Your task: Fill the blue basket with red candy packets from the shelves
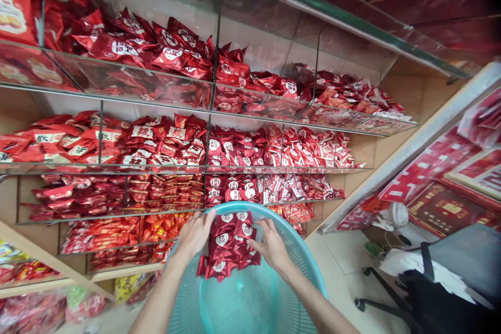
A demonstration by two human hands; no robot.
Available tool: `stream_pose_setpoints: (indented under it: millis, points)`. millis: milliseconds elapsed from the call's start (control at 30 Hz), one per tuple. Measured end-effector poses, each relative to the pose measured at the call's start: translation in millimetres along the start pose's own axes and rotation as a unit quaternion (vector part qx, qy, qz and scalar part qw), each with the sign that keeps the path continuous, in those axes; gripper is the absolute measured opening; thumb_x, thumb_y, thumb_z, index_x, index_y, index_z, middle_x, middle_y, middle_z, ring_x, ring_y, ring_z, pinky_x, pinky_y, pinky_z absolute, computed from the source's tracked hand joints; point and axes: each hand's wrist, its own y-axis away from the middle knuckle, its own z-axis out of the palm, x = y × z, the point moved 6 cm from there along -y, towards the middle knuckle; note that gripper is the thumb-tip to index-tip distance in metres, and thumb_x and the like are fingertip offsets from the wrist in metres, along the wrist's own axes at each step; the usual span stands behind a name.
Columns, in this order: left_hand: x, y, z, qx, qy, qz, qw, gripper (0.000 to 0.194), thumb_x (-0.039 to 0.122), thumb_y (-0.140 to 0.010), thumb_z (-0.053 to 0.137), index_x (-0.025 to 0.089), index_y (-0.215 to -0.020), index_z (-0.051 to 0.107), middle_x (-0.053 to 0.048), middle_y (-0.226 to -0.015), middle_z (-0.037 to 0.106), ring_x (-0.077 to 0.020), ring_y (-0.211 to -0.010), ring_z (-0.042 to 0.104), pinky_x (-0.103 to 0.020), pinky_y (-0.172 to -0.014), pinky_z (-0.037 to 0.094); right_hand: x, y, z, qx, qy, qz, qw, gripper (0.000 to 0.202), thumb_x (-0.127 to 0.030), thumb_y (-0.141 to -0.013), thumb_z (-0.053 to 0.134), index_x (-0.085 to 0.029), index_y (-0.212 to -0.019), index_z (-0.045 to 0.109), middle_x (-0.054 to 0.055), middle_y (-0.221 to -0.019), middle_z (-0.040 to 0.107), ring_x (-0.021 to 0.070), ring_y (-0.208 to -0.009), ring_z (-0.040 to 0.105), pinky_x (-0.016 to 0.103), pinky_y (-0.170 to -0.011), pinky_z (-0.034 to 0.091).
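A bunch of dark red snack packets (230,248) with white labels is at the far side of a round teal plastic basket (313,266). My left hand (195,235) lies along the bunch's left side, its thumb against the upper packets and its fingers close together. From the right, my right hand (270,245) presses the packets with bent fingers and thumb. Between them, both hands hold the bunch; the lower packets hang over the basket's inside. Whether any rest on its bottom cannot be told.
Glass-fronted shelves (156,168) with dividers rise ahead, filled with red packets in sections. A slanted wooden side panel (352,193) bounds them on the right. An office chair (434,276) stands on the tiled floor to the right. Bagged goods (35,313) lie at lower left.
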Motion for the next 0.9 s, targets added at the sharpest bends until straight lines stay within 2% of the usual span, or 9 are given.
stream_pose_setpoints:
  millis: [67,167,267,367,500,700,900]
  points:
    - [-0.4,0.6,0.7,0.004,-0.001,-0.005,1.0,0.073,0.06,-0.084,0.004,0.02,-0.101,0.064,-0.011,-0.106,0.062,-0.0254,-0.101,0.057,-0.038,-0.086,0.041,1.5,-5.9,-3.2,-0.032,0.017,0.004,0.999,0.045,-0.032,-0.06,0.07,-0.026,-0.102,0.055,0.002,-0.102,0.052,0.0153,-0.07,0.055,0.027,-0.063,0.041]
    - [-0.3,1.2,1.2,0.005,0.006,-0.009,1.0,0.073,0.06,-0.084,0.004,0.022,-0.104,0.063,-0.011,-0.111,0.06,-0.026,-0.102,0.057,-0.039,-0.086,0.041,6.9,-12.1,-3.7,-0.069,0.019,0.003,0.997,0.046,-0.028,-0.054,0.072,-0.023,-0.095,0.053,-0.002,-0.084,0.055,0.0137,-0.064,0.05,0.026,-0.059,0.038]
    - [0.8,1.6,0.4,0.003,0.005,-0.009,1.0,0.073,0.06,-0.084,0.004,0.022,-0.103,0.063,-0.011,-0.109,0.061,-0.0263,-0.102,0.056,-0.039,-0.086,0.041,12.8,-14.9,-1.8,-0.088,-0.011,-0.011,0.996,0.041,-0.027,-0.057,0.069,-0.022,-0.095,0.052,-0.007,-0.065,0.049,0.0114,-0.056,0.045,0.023,-0.054,0.034]
    - [2.0,2.2,-1.1,0.005,0.0,-0.01,1.0,0.073,0.06,-0.084,0.004,0.021,-0.101,0.064,-0.011,-0.106,0.062,-0.026,-0.1,0.057,-0.038,-0.086,0.041,17.1,-16.4,-0.8,-0.099,-0.034,-0.016,0.994,0.035,-0.026,-0.061,0.065,-0.021,-0.093,0.054,-0.009,-0.055,0.044,0.0103,-0.053,0.042,0.022,-0.054,0.032]
    - [3.2,2.2,-1.3,0.005,-0.004,-0.008,1.0,0.074,0.059,-0.084,0.003,0.02,-0.098,0.064,-0.012,-0.105,0.062,-0.0256,-0.101,0.057,-0.038,-0.087,0.041,17.7,-18.1,-3.6,-0.1,-0.043,-0.018,0.994,0.031,-0.026,-0.062,0.063,-0.021,-0.092,0.055,-0.006,-0.062,0.05,0.0117,-0.059,0.045,0.025,-0.06,0.034]
    - [2.3,1.3,0.3,0.007,-0.007,-0.009,1.0,0.074,0.06,-0.084,0.003,0.02,-0.097,0.064,-0.011,-0.106,0.061,-0.0257,-0.1,0.057,-0.038,-0.086,0.041,11.8,-16.7,-5.9,-0.11,0.0,-0.061,0.992,0.03,-0.03,-0.07,0.06,-0.022,-0.099,0.055,-0.003,-0.074,0.053,0.015,-0.071,0.051,0.027,-0.066,0.039]
    - [0.3,0.3,2.5,0.008,-0.009,-0.011,1.0,0.075,0.061,-0.083,0.002,0.021,-0.098,0.064,-0.011,-0.107,0.061,-0.0262,-0.102,0.056,-0.039,-0.087,0.04,-0.5,-14.4,-5.5,-0.128,0.032,-0.117,0.984,0.028,-0.031,-0.077,0.057,-0.022,-0.103,0.055,0.003,-0.095,0.057,0.0148,-0.078,0.054,0.028,-0.073,0.042]
